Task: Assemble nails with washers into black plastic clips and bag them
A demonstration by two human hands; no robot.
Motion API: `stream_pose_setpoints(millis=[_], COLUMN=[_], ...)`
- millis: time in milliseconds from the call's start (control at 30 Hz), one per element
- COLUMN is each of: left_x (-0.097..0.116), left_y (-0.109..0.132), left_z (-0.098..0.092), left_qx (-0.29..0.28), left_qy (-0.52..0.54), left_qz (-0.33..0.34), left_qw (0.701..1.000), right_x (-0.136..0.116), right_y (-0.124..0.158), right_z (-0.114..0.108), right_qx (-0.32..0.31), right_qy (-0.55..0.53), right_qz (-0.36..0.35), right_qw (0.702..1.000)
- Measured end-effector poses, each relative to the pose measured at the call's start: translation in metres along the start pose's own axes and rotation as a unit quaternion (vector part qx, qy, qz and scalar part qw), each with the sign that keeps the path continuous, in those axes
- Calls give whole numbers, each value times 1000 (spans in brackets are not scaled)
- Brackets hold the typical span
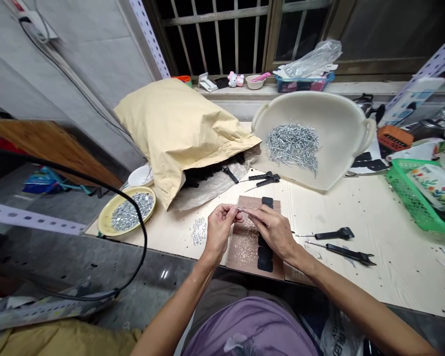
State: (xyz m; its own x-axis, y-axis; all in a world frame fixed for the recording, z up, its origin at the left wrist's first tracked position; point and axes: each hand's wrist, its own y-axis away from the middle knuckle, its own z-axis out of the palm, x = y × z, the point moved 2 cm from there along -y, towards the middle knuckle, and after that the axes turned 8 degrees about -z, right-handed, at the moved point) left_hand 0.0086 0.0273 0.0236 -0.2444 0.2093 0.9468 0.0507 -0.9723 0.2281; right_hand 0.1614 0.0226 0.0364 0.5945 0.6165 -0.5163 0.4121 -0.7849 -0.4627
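My left hand (pixel 221 226) and my right hand (pixel 276 230) meet fingertip to fingertip over a brown board (pixel 243 254). Both are closed in a pinch around something tiny and shiny, too small to name. Beneath my right hand a row of black flat pads (pixel 265 262) runs along the board, partly covered. Small metal pieces (pixel 199 231) lie scattered on the table left of my left hand. Right of my right hand are two black-handled tools with thin metal shafts, an upper one (pixel 333 234) and a lower one (pixel 350 254).
A cream sack (pixel 185 118) lies open with black pieces inside. The whitish basin (pixel 337 143) holds a heap of screws or nails (pixel 292 143). A yellow bowl (pixel 106 217) contains small metal parts. More black-handled tools (pixel 265 180) lie mid-table. A green basket (pixel 408 198) stands right; a black cable (pixel 143 247) loops at left.
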Motion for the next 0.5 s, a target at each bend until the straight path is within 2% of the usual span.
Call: stream_pose_setpoints(millis=[133, 300, 500], left_x=[1, 2, -4], left_y=[2, 2, -4], left_z=[6, 8, 9], left_qx=[-18, -27, -66], left_qy=[8, -49, -54], left_qz=[-1, 18, -41], left_qw=[1000, 998, 996], right_x=[3, 2, 5], right_y=[7, 14, 21], right_z=[-8, -14, -18], right_qx=[0, -5, 11], right_qy=[38, 66, 78], right_qz=[14, 8, 11], right_qw=[999, 998, 997])
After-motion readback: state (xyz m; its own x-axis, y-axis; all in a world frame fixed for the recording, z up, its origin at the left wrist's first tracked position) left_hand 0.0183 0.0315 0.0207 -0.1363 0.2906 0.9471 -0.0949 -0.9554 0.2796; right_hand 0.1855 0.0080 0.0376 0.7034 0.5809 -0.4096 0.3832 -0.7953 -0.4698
